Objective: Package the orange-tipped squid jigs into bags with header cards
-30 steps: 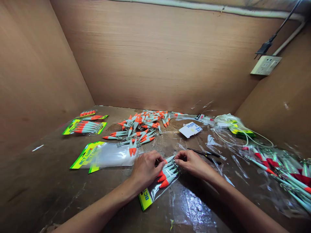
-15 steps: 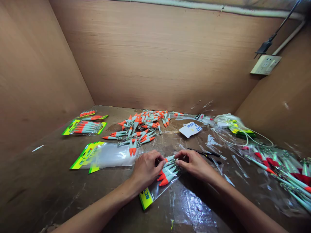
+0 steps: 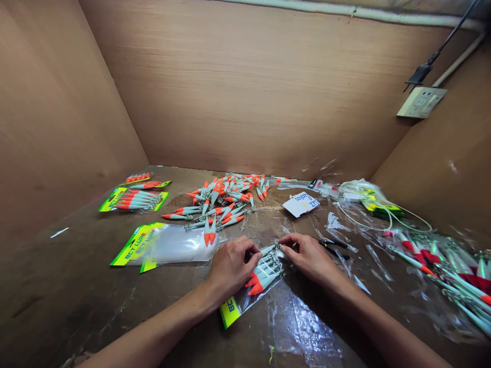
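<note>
on a scuffed brown tabletop (image 3: 76, 296) boxed in by plywood walls (image 3: 249, 92) — socket (image 3: 421, 101) at upper right — the left hand (image 3: 230, 266) and right hand (image 3: 310, 258) are pinching the open end of a lure bag (image 3: 255, 283) lying between them.

Left hand (image 3: 230, 268) bare, knuckles and tendon ridges showing; right hand (image 3: 310, 258) bare, fingers slim; left forearm (image 3: 153, 332) uncovered to picture edge, slender; right forearm (image 3: 379, 327) uncovered likewise, same slender build, wrist bone showing.
</note>
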Demonstrator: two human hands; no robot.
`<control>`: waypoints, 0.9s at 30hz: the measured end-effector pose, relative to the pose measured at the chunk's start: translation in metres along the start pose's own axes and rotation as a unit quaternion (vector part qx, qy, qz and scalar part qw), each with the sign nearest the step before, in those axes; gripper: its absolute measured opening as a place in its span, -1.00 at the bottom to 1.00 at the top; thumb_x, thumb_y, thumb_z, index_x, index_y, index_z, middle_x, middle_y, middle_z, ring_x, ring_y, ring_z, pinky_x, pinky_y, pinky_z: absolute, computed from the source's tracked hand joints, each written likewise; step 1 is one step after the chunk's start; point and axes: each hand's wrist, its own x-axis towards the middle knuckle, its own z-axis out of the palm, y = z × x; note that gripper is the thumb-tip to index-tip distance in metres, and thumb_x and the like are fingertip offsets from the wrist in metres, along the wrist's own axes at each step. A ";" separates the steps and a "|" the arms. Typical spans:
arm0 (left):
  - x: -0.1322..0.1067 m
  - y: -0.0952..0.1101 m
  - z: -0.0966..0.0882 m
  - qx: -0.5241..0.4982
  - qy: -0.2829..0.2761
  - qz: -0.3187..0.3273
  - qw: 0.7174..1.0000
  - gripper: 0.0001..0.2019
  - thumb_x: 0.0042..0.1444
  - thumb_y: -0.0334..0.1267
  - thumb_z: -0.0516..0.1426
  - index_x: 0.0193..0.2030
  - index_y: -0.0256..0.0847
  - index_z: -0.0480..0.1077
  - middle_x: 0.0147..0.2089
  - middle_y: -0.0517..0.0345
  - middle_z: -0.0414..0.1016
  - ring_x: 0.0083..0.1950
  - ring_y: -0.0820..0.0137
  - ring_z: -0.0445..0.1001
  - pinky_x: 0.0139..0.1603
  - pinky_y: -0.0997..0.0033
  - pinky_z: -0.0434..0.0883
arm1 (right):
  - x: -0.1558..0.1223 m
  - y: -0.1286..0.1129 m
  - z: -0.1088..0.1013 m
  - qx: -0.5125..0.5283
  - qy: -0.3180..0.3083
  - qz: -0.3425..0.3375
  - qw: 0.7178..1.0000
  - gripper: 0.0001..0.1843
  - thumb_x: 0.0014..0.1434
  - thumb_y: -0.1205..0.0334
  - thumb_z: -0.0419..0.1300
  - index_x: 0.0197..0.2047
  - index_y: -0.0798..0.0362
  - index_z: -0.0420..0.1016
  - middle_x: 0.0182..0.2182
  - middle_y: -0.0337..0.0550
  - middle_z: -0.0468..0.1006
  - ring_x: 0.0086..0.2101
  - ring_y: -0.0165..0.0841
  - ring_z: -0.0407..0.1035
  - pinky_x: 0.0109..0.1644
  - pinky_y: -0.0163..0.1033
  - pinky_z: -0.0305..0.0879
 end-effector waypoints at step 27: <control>0.003 -0.006 0.005 -0.059 -0.007 -0.038 0.998 -0.90 0.16 -0.17 0.21 -0.28 -0.10 0.54 -0.30 0.22 0.59 -0.28 0.34 0.53 -0.31 0.42 0.32 | 0.001 0.000 0.019 0.064 -0.013 -0.037 0.997 -0.74 0.22 0.19 0.19 -0.05 0.02 0.58 -0.19 -0.14 0.63 -0.21 -0.26 0.49 -0.10 -0.19 0.35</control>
